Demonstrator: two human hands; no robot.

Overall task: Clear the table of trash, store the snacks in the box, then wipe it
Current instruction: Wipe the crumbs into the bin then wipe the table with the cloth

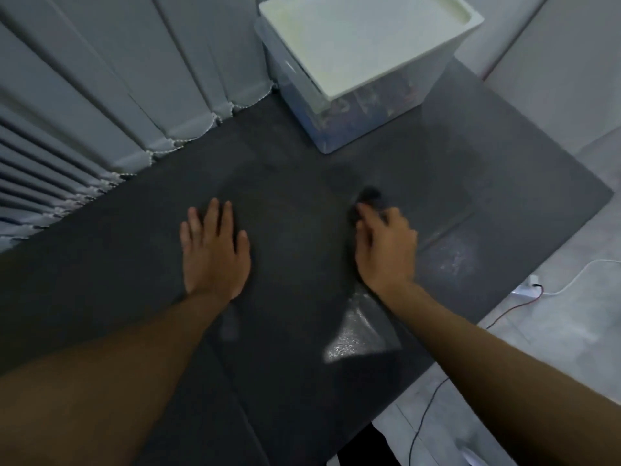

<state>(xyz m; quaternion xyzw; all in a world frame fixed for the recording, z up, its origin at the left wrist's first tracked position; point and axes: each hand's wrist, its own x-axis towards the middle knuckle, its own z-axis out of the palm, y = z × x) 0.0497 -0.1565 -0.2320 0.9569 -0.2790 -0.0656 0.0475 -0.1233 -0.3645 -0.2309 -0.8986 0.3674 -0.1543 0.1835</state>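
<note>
Cloth (369, 196), dark and bunched, is sticking out just ahead of the right grip (383, 245), which is clutching it against the middle of the surface (295, 153), while the left grip (215, 250) is resting flat and wide nearby.

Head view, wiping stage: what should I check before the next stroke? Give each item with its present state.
1. Trash off the table: ok, none in view on it.
2. Snacks stored: ok, packets show through the wall of the box, and the lid is on.
3. Right hand holds the dark cloth: ok, fingers curl round it.
4. Left hand clear of the cloth: ok, it lies flat on the table, apart from it.
5. Whole top wiped: cannot tell; a wet sheen shows only in patches.
</note>
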